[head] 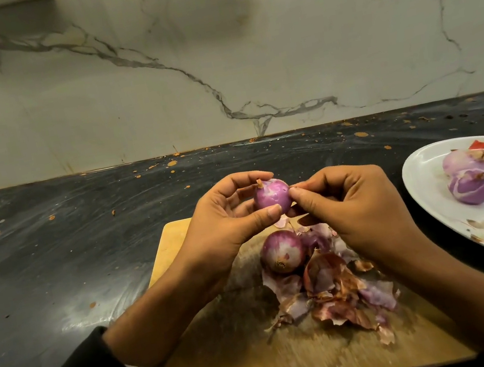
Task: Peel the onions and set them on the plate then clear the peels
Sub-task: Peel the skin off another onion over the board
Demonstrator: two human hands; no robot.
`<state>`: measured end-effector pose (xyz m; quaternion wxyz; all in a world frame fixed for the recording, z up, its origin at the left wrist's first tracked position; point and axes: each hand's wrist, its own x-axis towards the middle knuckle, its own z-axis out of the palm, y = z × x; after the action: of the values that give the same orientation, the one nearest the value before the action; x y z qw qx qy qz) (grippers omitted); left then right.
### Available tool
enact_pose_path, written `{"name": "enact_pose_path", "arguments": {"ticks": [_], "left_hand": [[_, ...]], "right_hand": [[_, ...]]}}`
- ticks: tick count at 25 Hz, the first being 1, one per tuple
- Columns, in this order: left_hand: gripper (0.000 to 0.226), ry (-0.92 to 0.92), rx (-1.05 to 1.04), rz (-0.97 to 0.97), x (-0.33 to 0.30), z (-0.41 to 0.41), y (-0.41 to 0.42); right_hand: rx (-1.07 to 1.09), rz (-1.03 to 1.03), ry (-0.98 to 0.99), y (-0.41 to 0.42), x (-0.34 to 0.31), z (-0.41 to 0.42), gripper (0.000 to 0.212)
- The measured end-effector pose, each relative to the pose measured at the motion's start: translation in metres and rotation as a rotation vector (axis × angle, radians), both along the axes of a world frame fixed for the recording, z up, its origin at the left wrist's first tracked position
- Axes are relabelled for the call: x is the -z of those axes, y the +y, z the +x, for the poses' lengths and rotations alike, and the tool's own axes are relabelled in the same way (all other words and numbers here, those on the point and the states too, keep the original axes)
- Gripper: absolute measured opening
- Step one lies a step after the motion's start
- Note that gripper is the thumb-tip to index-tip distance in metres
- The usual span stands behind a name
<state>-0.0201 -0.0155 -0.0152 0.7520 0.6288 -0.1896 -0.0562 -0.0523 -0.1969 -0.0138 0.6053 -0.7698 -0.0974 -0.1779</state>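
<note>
The left hand (224,218) was curled round a small, light, probably slick onion (271,196), whose papery skin was pinched beside it by the right hand (352,209)

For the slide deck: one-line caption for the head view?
Both hands peel an onion above the cutting board; two peeled onions on the plate.

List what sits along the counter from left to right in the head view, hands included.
left hand → onion in hand → right hand → plate with two peeled onions. The board, loose onion and peels lie below the hands, so they are left out.
</note>
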Motion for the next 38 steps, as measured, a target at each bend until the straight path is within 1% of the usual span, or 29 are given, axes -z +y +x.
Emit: {"name": "enact_pose_path", "arguments": {"ticks": [5, 7, 9, 10, 13, 15, 16, 18, 20, 21, 25, 28, 31, 35, 38], "left_hand": [[0.044, -0.036, -0.006, 0.03, 0.0028, -0.0021, -0.0026], [0.044, -0.035, 0.0, 0.016, 0.0033, -0.0022, -0.003], [0.045, 0.007, 0.027, -0.017, 0.003, -0.0017, -0.0024], [0.046, 0.03, 0.04, -0.031, 0.0027, -0.0014, -0.002], [0.047, 0.021, 0.041, -0.016, 0.0021, -0.0003, -0.002], [0.048, 0.001, 0.026, -0.001, 0.0014, 0.0, -0.002], [0.049, -0.004, 0.022, 0.0, 0.0012, 0.0003, -0.0021], [0.049, -0.012, 0.018, -0.002, 0.0018, 0.0012, -0.0019], [0.051, -0.017, 0.029, 0.008, 0.0022, 0.0013, -0.0017], [0.053, -0.02, 0.038, 0.017, 0.0021, 0.0013, -0.0018], [0.054, 0.002, 0.074, 0.016, 0.0011, 0.0003, -0.001], [0.054, 0.014, 0.075, 0.013, 0.0018, 0.0014, -0.0011], [0.06, 0.025, 0.054, 0.011, 0.0033, 0.0026, -0.0011], [0.053, -0.019, 0.018, 0.073, 0.0039, 0.0015, -0.0009], [0.052, -0.028, 0.01, 0.066, 0.0031, 0.0006, -0.0003]], "right_hand": [[0.127, -0.098, -0.043, 0.0028, 0.0023, -0.0001, 0.006], [0.131, -0.082, -0.029, 0.0028, 0.0031, 0.001, 0.007], [0.124, -0.022, 0.02, 0.0014, 0.0036, 0.0032, 0.008], [0.133, -0.029, 0.047, -0.0001, 0.0039, 0.0046, 0.009], [0.163, -0.188, 0.118, -0.0037, 0.0049, 0.0066, 0.007], [0.176, -0.244, 0.125, -0.0044, 0.0047, 0.0056, 0.009], [0.168, -0.231, 0.108, -0.0048, 0.0046, 0.005, 0.012], [0.101, -0.091, 0.074, -0.0054, 0.0031, 0.0045, 0.014], [0.016, 0.067, 0.103, -0.0051, -0.0002, 0.0043, 0.014], [-0.019, 0.095, 0.114, -0.0051, -0.0012, 0.0044, 0.015], [-0.053, 0.119, 0.122, -0.004, 0.0004, 0.0035, 0.022], [-0.046, 0.161, 0.106, -0.0026, 0.0022, 0.0025, 0.02], [-0.035, 0.138, 0.072, -0.0008, 0.0031, 0.002, 0.017], [-0.019, 0.125, 0.048, 0.0002, 0.0036, 0.0014, 0.015], [0.009, 0.079, -0.008, 0.0016, 0.0058, 0.0024, 0.012]]}}
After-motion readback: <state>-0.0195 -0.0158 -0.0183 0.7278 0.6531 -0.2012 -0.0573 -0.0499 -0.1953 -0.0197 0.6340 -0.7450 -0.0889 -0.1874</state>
